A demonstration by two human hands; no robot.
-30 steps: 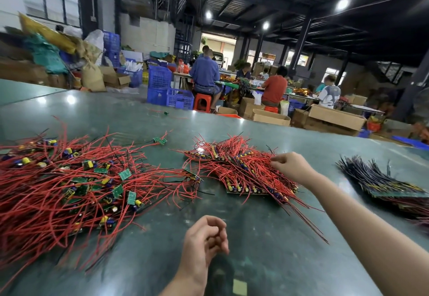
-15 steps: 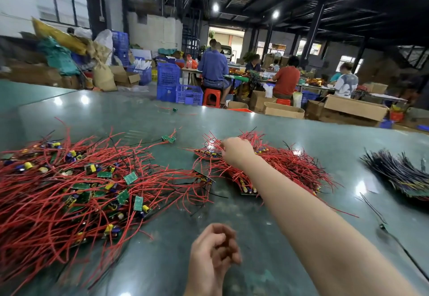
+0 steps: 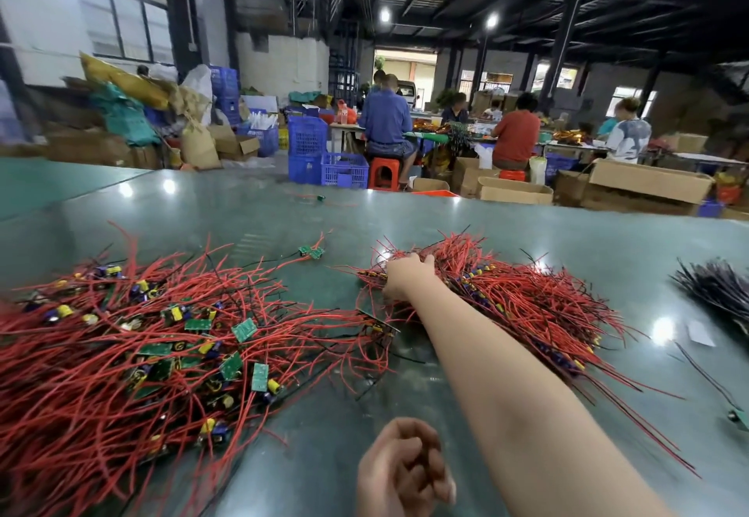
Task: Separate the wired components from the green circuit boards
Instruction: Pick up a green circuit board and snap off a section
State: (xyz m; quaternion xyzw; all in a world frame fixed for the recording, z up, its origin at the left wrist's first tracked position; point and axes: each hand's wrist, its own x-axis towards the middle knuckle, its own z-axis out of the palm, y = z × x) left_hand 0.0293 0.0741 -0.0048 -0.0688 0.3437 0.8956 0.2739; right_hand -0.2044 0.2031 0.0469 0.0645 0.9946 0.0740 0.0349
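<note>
Crates of blue plastic (image 3: 308,152) stand stacked beyond the green table (image 3: 527,241), their contents too far to make out, and open cardboard boxes (image 3: 514,190) sit on the floor beside seated workers. Two heaps of red-wired components lie on the table: a large loose heap (image 3: 121,354) at left, its small green circuit boards (image 3: 243,329) and yellow-capped parts scattered among tangled red leads, and a tighter bundle (image 3: 527,306) at centre right. The right hand (image 3: 405,279) reaches out and rests on the bundle's near left end, fingers curled into the wires, gripping them. The left hand (image 3: 401,476) hovers low, fingers curled loosely, holding nothing visible. A dark wire pile (image 3: 717,289) lies at far right.
</note>
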